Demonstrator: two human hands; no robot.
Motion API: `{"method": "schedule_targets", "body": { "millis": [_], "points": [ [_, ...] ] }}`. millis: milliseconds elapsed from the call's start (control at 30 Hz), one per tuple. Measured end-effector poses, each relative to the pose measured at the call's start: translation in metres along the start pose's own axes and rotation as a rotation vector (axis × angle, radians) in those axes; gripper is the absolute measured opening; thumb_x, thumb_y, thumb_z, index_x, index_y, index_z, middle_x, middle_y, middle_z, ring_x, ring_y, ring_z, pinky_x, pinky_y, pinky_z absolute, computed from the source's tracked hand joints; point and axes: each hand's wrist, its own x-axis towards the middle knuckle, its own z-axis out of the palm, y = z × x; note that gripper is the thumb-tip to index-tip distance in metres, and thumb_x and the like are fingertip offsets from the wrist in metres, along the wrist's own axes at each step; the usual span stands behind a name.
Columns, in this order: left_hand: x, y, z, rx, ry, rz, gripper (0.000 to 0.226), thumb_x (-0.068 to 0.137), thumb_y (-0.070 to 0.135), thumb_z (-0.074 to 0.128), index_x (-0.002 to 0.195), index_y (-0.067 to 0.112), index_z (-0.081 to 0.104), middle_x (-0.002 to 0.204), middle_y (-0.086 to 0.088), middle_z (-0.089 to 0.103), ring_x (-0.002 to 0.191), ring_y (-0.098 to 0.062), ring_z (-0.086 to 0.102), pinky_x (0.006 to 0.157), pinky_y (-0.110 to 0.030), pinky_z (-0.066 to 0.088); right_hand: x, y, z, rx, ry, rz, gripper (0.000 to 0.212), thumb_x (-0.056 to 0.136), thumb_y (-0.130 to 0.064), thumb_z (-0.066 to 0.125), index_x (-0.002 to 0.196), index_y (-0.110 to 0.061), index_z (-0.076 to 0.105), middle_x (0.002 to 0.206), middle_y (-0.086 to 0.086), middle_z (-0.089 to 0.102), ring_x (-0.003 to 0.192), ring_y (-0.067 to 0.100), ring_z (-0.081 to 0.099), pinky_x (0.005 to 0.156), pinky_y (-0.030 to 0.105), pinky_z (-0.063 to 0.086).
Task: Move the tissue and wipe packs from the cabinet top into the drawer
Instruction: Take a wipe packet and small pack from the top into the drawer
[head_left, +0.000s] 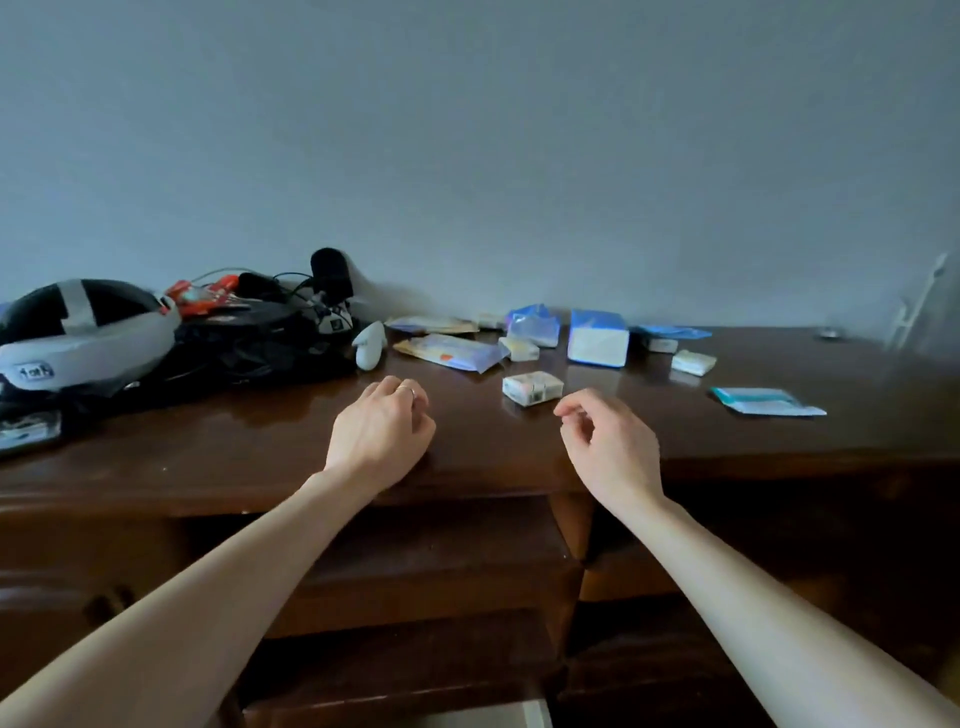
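Several tissue and wipe packs lie on the dark wooden cabinet top (260, 441). A small white pack (532, 387) sits nearest, between my hands. Behind it are a flat wipe pack (452, 352), a tall blue-and-white tissue pack (597, 338), a crumpled blue pack (535, 325), small white packs (693, 362) and a flat teal pack (766, 401) to the right. My left hand (382, 434) hovers over the front edge, fingers curled, holding nothing. My right hand (608, 441) hangs loosely curled, empty, just right of the nearest pack. A drawer front (431, 566) shows below the top.
A black-and-white helmet (78, 332) and a black bag with cables and a microphone (270, 332) crowd the left of the top. A small white object (370, 338) stands beside the bag. A grey wall rises behind. A pale rack (919, 306) leans at the far right.
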Motion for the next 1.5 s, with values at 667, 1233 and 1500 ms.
{"method": "schedule_targets", "body": {
  "millis": [667, 1233, 1500],
  "points": [
    [0.163, 0.033, 0.112, 0.280, -0.390, 0.025, 0.046, 0.095, 0.041, 0.044, 0.127, 0.014, 0.062, 0.128, -0.010, 0.061, 0.118, -0.032, 0.058, 0.089, -0.041, 0.042, 0.087, 0.020, 0.079, -0.114, -0.562, 0.097, 0.048, 0.093, -0.057, 0.043, 0.140, -0.045, 0.043, 0.152, -0.004, 0.038, 0.132, 0.027, 0.044, 0.105, 0.046, 0.036],
    [0.127, 0.028, 0.058, 0.154, -0.389, -0.017, 0.048, 0.096, 0.029, 0.046, 0.141, 0.013, 0.042, 0.124, -0.021, 0.063, 0.110, -0.040, 0.061, 0.075, -0.038, 0.043, 0.075, 0.002, 0.053, -0.081, -0.545, 0.133, 0.045, 0.094, -0.048, 0.048, 0.138, -0.036, 0.052, 0.146, -0.001, 0.047, 0.126, 0.027, 0.048, 0.099, 0.043, 0.044],
    [0.152, 0.039, 0.097, 0.163, -0.492, -0.159, 0.081, 0.086, 0.068, 0.056, 0.153, 0.036, 0.026, 0.162, -0.010, 0.009, 0.146, -0.037, 0.019, 0.105, -0.058, 0.038, 0.078, 0.012, 0.063, -0.085, -0.495, 0.105, 0.045, 0.091, -0.051, 0.048, 0.134, -0.038, 0.053, 0.141, -0.003, 0.049, 0.122, 0.024, 0.048, 0.096, 0.042, 0.040]
  ]
}}
